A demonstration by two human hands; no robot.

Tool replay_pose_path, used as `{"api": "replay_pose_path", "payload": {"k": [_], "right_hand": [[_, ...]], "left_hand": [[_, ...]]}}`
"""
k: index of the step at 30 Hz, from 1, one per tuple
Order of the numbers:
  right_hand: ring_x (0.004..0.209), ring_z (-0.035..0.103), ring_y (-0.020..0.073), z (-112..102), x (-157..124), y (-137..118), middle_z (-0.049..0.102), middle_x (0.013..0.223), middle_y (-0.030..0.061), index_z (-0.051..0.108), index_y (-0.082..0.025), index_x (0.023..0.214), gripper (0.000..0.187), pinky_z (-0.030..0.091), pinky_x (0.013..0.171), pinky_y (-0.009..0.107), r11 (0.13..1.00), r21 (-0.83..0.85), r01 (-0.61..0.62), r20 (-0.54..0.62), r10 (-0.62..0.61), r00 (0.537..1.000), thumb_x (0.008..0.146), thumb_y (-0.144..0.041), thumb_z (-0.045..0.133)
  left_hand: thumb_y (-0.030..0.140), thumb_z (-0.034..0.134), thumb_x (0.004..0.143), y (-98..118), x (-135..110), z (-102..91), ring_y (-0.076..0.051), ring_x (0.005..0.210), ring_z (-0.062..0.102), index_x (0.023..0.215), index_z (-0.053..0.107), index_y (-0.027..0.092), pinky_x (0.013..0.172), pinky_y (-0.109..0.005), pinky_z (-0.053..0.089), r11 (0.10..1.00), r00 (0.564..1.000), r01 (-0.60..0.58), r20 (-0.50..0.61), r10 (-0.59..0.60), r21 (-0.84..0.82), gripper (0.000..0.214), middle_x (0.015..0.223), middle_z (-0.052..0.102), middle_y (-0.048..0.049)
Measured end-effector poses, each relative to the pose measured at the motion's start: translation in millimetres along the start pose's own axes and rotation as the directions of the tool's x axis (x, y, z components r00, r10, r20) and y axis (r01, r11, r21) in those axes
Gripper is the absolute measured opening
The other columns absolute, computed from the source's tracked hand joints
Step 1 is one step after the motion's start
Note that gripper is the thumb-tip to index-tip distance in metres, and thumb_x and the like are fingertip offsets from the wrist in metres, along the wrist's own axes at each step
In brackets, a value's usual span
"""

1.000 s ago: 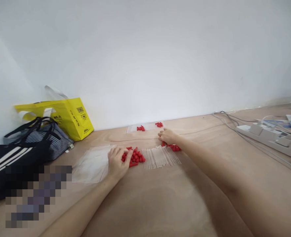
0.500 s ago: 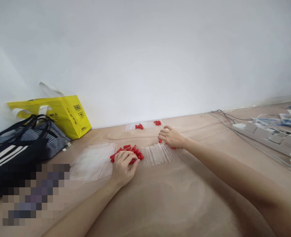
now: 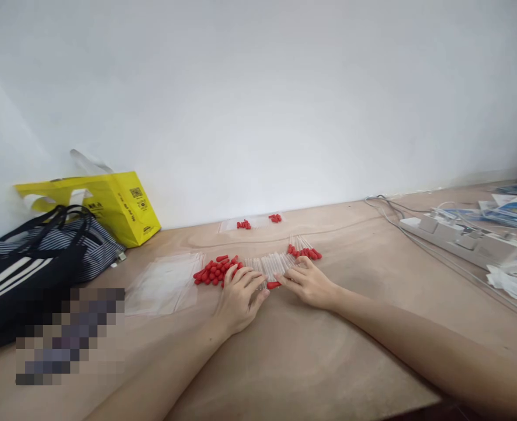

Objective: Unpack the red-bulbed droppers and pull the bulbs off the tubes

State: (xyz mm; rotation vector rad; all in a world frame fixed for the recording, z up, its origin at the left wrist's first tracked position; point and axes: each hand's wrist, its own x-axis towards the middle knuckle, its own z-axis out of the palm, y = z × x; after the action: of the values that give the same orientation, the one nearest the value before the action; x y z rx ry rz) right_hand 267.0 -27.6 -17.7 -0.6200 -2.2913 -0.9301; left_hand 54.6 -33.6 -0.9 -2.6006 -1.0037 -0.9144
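My left hand (image 3: pixel 242 298) is curled at the near end of a row of thin clear dropper tubes (image 3: pixel 269 265). Its thumb and fingers come together, but what they hold is hidden. From the right, my right hand (image 3: pixel 308 283) pinches a red rubber bulb (image 3: pixel 274 285), which shows between the fingertips of both hands. A pile of loose red bulbs (image 3: pixel 214 272) lies beside my left fingers, partly covered by them. Beyond my right hand, a group of tubes fitted with red bulbs (image 3: pixel 305 252) rests on the table.
Flat clear plastic bags (image 3: pixel 162 285) lie left of the pile. Near the wall, another clear bag (image 3: pixel 228 224) lies by small red clusters. A yellow bag (image 3: pixel 127 204) and dark bags (image 3: pixel 30 280) stand at left. A power strip (image 3: pixel 460 240) with cables lies at right.
My right hand has come back from the fitted droppers toward me, uncovering them. My left hand has moved right from the pile of bulbs to the tubes; the hands now nearly meet.
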Motion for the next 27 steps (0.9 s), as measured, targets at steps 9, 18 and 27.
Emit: {"api": "replay_pose_path", "payload": {"k": [9, 18, 27], "right_hand": [[0.057, 0.043, 0.0107, 9, 3, -7, 0.055, 0.061, -0.0014, 0.056, -0.016, 0.1, 0.024, 0.027, 0.074, 0.035, 0.996, 0.082, -0.036, -0.05, 0.04, 0.998, 0.084, -0.01, 0.039], [0.056, 0.044, 0.0098, 3, 2, -8, 0.054, 0.055, -0.0019, 0.061, -0.017, 0.08, 0.019, 0.027, 0.079, 0.035, 0.983, 0.095, -0.158, -0.035, 0.162, 0.986, 0.085, -0.018, 0.043], [0.073, 0.052, 0.0136, 4, 7, -11, 0.061, 0.064, 0.0015, 0.06, -0.017, 0.076, 0.021, 0.03, 0.088, 0.038, 0.967, 0.18, -0.179, -0.067, 0.194, 0.979, 0.085, -0.019, 0.041]], "left_hand": [[0.028, 0.05, 0.079, 7, 2, 5.7, -0.02, 0.095, 0.054, 0.097, 0.059, 0.02, 0.1, -0.049, 0.015, 1.0, 0.999, -0.014, -0.039, 0.014, -0.006, 0.021, 0.088, 0.067, -0.0019], [0.024, 0.049, 0.08, 3, 0, 1.4, -0.019, 0.087, 0.058, 0.08, 0.062, 0.023, 0.101, -0.053, 0.01, 0.999, 0.998, -0.027, -0.064, 0.029, 0.039, 0.013, 0.074, 0.068, 0.0014], [0.023, 0.043, 0.084, 0, 4, 6.6, -0.02, 0.104, 0.052, 0.1, 0.059, 0.021, 0.102, -0.052, 0.013, 0.985, 0.986, -0.165, 0.025, 0.164, 0.059, 0.023, 0.102, 0.064, -0.0026]]}}
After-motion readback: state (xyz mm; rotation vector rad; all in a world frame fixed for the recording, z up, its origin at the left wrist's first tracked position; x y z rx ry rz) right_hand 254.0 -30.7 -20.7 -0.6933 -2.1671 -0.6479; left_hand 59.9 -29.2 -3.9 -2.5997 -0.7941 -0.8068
